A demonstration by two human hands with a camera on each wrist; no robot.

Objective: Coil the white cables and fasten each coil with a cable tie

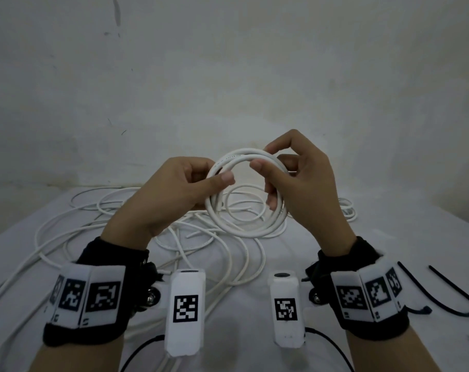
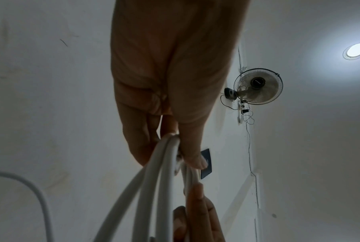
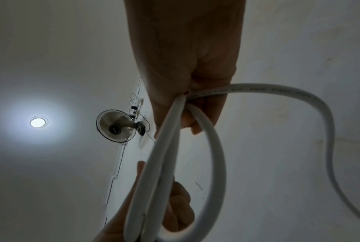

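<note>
Pinching a smooth, round white cable coil [image 1: 245,224] on opposite sides, both hands [image 1: 174,194] clamp its glossy loops.

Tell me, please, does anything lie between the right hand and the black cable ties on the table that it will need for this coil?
Nothing visible does. The right hand and the left hand both hold the coil in the air, and the cable ties lie in the open on the table, to its right.

A white cable coil [image 1: 245,191] of several round loops is held upright above the table, while more loose white cable [image 1: 136,232] is spread in tangled loops on the white surface, and black cable ties [image 1: 442,291] are laid at the right.
</note>
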